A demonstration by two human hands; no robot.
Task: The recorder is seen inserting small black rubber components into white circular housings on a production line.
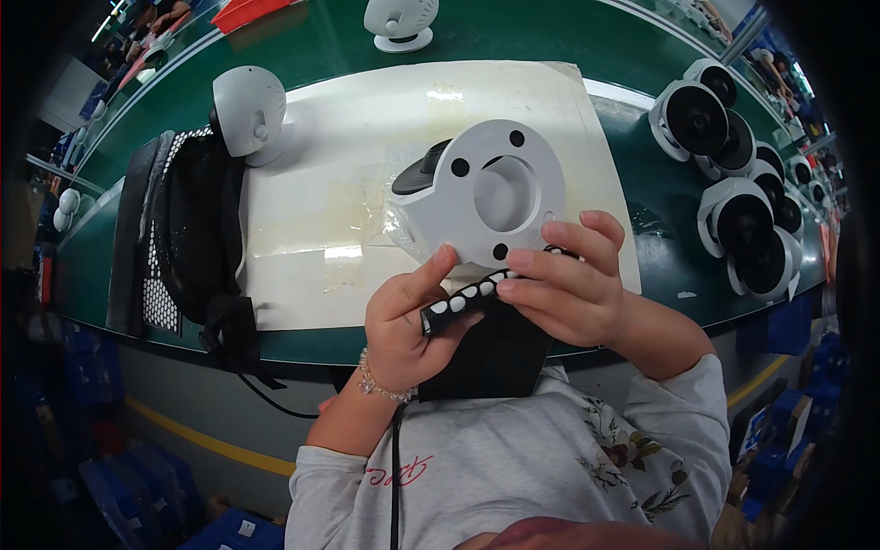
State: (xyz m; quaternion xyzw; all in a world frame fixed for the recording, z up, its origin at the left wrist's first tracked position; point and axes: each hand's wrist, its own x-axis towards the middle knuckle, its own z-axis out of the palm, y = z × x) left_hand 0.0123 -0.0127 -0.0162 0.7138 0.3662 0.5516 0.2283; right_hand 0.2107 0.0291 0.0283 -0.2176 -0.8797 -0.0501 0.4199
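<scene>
Both hands meet at chest height, left hand and right hand with fingers pinched.

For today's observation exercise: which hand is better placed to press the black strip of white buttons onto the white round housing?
Probably the right hand: its fingers already rest against the white round housing and the black button strip, while the left hand pinches the strip's lower end.

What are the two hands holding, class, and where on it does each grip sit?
A narrow black strip with white buttons: the left hand pinches its lower left end, the right hand its upper right end.
</scene>
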